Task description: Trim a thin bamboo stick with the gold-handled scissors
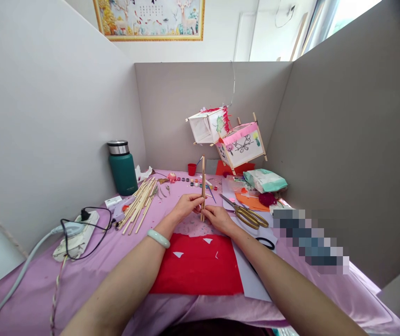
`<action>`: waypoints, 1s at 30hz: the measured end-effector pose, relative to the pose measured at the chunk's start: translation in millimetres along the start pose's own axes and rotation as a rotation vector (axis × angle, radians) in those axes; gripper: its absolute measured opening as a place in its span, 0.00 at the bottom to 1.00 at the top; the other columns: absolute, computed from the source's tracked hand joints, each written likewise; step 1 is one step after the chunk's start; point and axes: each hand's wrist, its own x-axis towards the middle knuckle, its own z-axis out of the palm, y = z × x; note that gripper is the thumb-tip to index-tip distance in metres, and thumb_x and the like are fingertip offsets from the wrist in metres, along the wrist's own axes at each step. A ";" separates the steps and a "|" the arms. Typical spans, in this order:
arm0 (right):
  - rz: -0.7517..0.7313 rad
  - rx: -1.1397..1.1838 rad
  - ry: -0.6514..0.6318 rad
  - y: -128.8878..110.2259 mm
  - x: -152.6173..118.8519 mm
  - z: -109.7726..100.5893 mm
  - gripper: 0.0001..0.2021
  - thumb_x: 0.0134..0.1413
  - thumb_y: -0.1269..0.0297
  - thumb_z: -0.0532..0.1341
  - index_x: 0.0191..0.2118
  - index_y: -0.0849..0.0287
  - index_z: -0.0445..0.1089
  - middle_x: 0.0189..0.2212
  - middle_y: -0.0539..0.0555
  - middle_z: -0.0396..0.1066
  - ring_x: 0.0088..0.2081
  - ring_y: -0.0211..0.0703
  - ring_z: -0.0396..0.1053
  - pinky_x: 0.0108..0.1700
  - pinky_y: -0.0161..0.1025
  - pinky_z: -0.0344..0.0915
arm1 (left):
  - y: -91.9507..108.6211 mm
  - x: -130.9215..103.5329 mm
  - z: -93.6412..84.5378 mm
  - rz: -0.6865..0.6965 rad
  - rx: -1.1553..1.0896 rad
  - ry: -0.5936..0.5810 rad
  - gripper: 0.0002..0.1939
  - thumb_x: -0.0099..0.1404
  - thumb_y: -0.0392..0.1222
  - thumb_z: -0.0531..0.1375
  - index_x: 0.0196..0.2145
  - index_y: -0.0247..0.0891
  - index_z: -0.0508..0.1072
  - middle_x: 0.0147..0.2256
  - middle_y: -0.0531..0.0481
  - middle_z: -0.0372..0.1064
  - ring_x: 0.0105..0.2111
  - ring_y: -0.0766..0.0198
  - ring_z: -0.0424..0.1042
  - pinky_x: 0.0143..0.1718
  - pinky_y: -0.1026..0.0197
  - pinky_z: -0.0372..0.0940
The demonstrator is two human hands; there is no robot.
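Observation:
My left hand [190,205] pinches a few thin wooden sticks [203,179] that stand upright near the middle of the table. Lower down, the fingers of my right hand [217,218] close on the same sticks near their bottom ends. How many sticks are in the bunch I cannot make out. Below my hands a red sheet [196,268] lies flat, with small white paper scraps on it. A pair of large gold-handled scissors [247,214] rests to the right of my right hand. To the left lies a loose pile of similar wooden sticks [140,205].
A green bottle [122,172] stands back left, behind a power strip [77,238] with cables. Two paper lanterns [242,144] hang from a wire above the far side. Paint pots, a red cup [192,169], a tissue pack [265,180] and black-handled scissors [265,243] lie around. Grey partitions enclose the table.

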 end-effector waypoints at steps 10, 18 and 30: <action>-0.002 -0.016 -0.006 0.6 0.6 0.0 0.15 0.58 0.61 0.51 0.28 0.60 0.70 0.20 0.50 0.67 0.24 0.36 0.61 0.27 0.31 0.52 | -1.1 0.5 -1.5 0.010 -0.018 0.020 0.18 0.52 0.46 0.61 0.37 0.31 0.75 0.19 0.54 0.65 0.19 0.72 0.61 0.22 0.68 0.59; -0.009 0.017 -0.017 -2.4 -1.2 -2.4 0.15 0.58 0.61 0.50 0.26 0.61 0.69 0.19 0.49 0.66 0.23 0.36 0.61 0.27 0.31 0.52 | -1.4 1.6 -1.8 0.018 -0.019 0.033 0.14 0.49 0.46 0.63 0.30 0.31 0.75 0.20 0.53 0.66 0.18 0.73 0.60 0.22 0.67 0.59; 0.009 0.036 -0.043 4.5 1.6 1.0 0.16 0.59 0.60 0.48 0.35 0.61 0.71 0.23 0.50 0.69 0.23 0.35 0.62 0.27 0.31 0.54 | 0.1 1.3 -1.5 0.035 -0.006 0.001 0.14 0.49 0.45 0.62 0.30 0.31 0.75 0.19 0.54 0.65 0.19 0.73 0.61 0.22 0.68 0.59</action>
